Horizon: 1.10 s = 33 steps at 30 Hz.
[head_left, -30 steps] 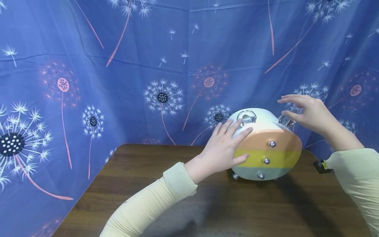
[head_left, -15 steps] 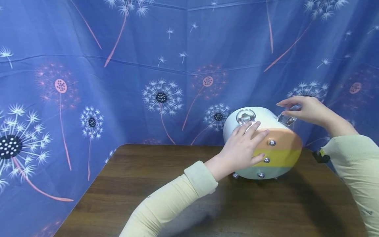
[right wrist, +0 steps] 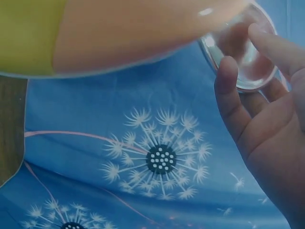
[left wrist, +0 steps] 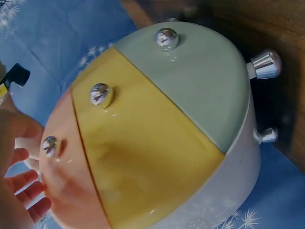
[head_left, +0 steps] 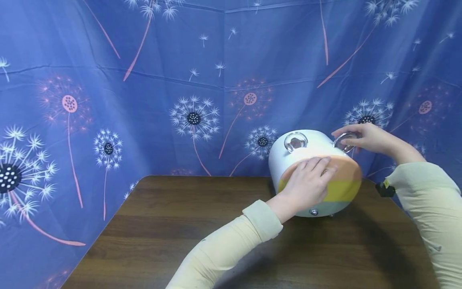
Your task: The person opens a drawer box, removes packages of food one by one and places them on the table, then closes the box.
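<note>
Smooth, glossy rounded white box with orange-yellow-green front (left wrist: 157, 129); mirror-bright silver metal knobs (left wrist: 99, 94) and dished ring (right wrist: 248, 67); satin brown wood-grained bench (head_left: 162, 224); matt blue dandelion-print cloth (head_left: 144, 120).

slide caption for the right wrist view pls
Right hand grips a shiny round fitting before a blue dandelion-print cloth.
</note>
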Tool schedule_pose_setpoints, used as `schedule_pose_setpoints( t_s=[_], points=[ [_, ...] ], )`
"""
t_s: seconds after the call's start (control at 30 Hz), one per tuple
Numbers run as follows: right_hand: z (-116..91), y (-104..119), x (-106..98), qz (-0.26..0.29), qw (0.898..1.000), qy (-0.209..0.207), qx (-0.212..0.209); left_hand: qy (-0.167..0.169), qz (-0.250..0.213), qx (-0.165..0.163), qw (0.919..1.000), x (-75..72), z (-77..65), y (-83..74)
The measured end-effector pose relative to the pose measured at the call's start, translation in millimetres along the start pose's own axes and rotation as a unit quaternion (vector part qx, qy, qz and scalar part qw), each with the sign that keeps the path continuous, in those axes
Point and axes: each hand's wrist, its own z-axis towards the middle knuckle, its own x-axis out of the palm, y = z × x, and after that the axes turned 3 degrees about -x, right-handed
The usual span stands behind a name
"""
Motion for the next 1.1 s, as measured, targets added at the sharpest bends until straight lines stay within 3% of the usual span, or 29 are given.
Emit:
schedule_pose_setpoints(
  t_s=[0.47,0.77,1.1],
  points=[
    [0,-2,5,0.001,1.000,-0.015,0.006,-0.034,0.060,0.039,0.9969,25.4,4.2,-8.3],
    [1,-3,0,0.002,0.999,-0.035,-0.005,-0.029,0.108,0.053,0.9923,26.8,6.6,-9.1],
    [0,-4,-2,0.021,0.999,-0.043,-0.013,-0.039,0.082,0.046,0.9948,30.6,10.2,-9.2]
  ],
)
